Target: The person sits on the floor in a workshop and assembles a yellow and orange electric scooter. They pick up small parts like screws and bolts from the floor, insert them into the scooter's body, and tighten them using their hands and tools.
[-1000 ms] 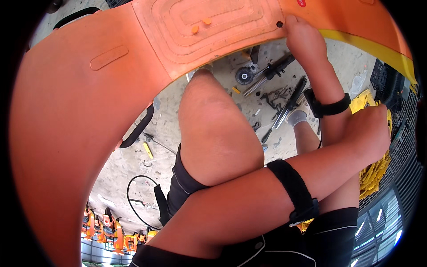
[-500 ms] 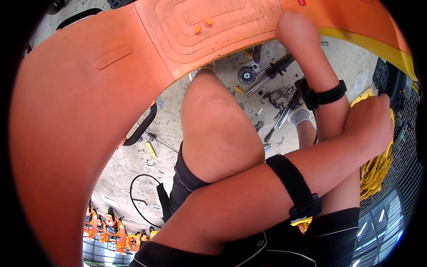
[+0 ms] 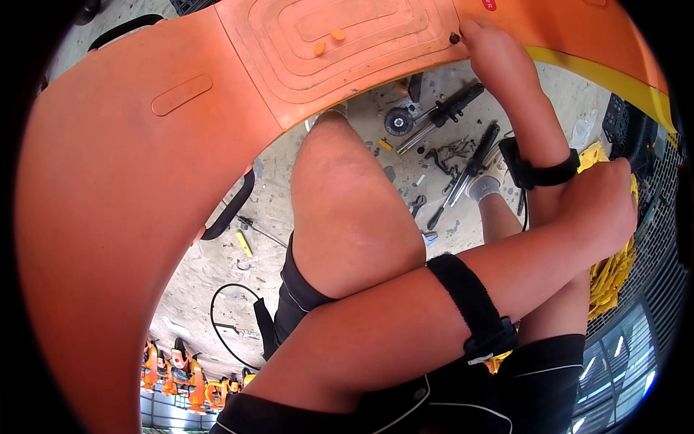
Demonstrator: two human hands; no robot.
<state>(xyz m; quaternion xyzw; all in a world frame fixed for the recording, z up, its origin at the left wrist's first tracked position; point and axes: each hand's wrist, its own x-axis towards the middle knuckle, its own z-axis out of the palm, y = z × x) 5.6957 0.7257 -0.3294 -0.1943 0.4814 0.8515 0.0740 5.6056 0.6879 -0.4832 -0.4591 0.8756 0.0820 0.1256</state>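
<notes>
A large curved orange plastic panel (image 3: pixel 87 217) spans the top and left of the head view. My right hand (image 3: pixel 500 61) is over its upper right part, fingers curled and pinched together at a small dark piece (image 3: pixel 454 38), whose kind I cannot make out. To the left of it, two small round orange caps (image 3: pixel 337 35) sit on the panel's ridged section. My left forearm crosses over my right arm. At its end, my left hand (image 3: pixel 607 199) is closed beside a yellow crumpled pile (image 3: pixel 614 282); its fingertips and anything in them are hidden.
Fork-like metal tubes (image 3: pixel 426 134), a black round part (image 3: pixel 398 121) and several small metal pieces (image 3: pixel 454 152) lie on the stained concrete floor. A yellow-handled tool (image 3: pixel 244 244) and a black cable (image 3: pixel 213 318) are at lower left. A black crate (image 3: pixel 618 123) stands at right.
My right hand has shifted slightly right and down, and the small dark piece now shows at its fingertips. My left arm has moved slightly; the panel and caps look almost unchanged.
</notes>
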